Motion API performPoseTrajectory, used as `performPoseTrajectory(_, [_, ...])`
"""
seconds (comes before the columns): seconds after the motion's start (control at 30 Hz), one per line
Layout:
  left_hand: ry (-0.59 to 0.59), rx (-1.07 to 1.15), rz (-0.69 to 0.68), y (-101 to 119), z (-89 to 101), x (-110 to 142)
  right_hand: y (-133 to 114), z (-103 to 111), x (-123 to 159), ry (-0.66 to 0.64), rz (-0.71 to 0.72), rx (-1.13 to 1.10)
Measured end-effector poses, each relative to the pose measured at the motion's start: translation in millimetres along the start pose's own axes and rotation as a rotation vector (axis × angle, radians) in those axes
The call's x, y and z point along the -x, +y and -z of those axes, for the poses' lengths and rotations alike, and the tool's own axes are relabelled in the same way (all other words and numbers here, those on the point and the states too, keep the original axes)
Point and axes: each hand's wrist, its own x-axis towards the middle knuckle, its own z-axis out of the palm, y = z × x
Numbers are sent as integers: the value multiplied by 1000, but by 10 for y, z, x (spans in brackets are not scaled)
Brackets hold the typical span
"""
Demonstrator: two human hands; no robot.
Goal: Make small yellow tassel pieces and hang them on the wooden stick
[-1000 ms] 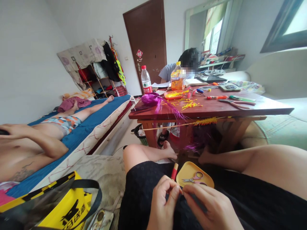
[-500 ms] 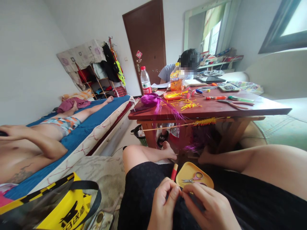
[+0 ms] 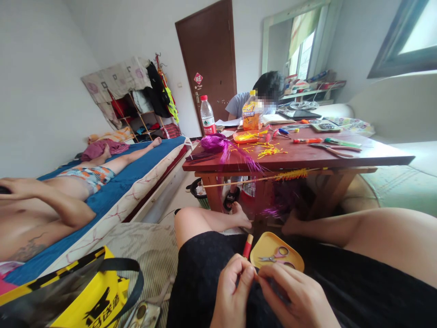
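Observation:
My left hand and my right hand meet above my lap, thumbs and fingers pinched with tips nearly touching. What they pinch is too small to make out. Just beyond my left hand's knuckles a red-wrapped stick with a pale wooden end points up; its lower end is hidden, so I cannot tell if the hand touches it. Behind my right hand's fingers lies a yellow tray on the black cloth over my lap. Small scissors with pink handles rest in it, partly covered by my fingers.
Ahead, a red-brown table carries purple strands, yellow stems, pliers and bottles. A person leans over its far side. Another person lies on the bed at left. A yellow bag stands beside me.
Both hands stay pinched together over my lap, with only slight shifts of the fingertips. My right hand has moved very slightly left and uncovers a little more of the scissors.

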Motion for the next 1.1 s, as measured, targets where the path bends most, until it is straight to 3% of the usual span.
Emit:
performPoseTrajectory(0.6, [9, -98, -64, -44, 2, -3, 57, -23, 40, -28, -6, 15])
performPoseTrajectory(0.77, [66, -193, -80, -74, 37, -19, 84, 47, -48, 70, 107, 48])
performPoseTrajectory(0.9, [60, -221, -148, -196, 30, -42, 74, 45, -130, 50, 190, 95])
performPoseTrajectory(1.1, [137, -321, -203, -245, 5, -50, 158, 14, -53, -2, 178, 97])
